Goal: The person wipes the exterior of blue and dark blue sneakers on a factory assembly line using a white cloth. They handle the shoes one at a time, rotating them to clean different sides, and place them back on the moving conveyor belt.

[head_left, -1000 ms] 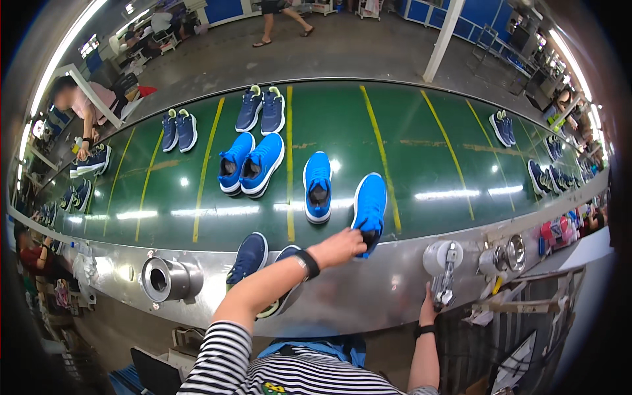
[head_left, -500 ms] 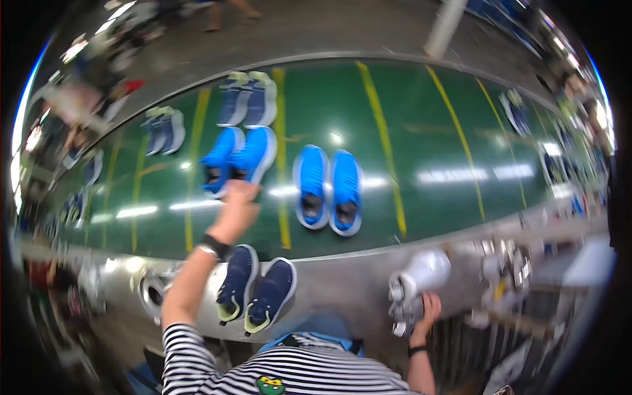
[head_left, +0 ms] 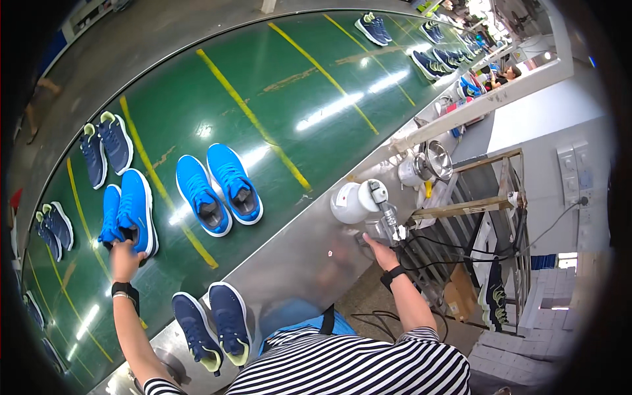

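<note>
My left hand (head_left: pixel 125 261) is closed at the heel openings of a pair of bright blue sneakers (head_left: pixel 135 207) with white soles, which lies on the green conveyor belt (head_left: pixel 230 72). Another blue pair (head_left: pixel 214 187) sits to its right. My right hand (head_left: pixel 380 251) is at the metal bench edge, fingers apart, just below a spray gun (head_left: pixel 388 220) with a white cup (head_left: pixel 354 201). Nothing shows in that hand. A navy pair (head_left: pixel 210 326) with pale green linings rests on the bench close to my body.
More navy sneakers (head_left: pixel 106 145) stand at the belt's far left, others (head_left: pixel 373 29) at the far right. Yellow lines cross the belt. Beyond the spray gun are a steel bowl (head_left: pixel 438 159), a metal rack (head_left: pixel 461 210) and hanging black cables (head_left: pixel 428 266). White boxes (head_left: pixel 513 355) are stacked at lower right.
The view has swung to the right, bringing in the rack and boxes. My right hand has come off the spray gun. My left hand stays at the blue sneakers' heels.
</note>
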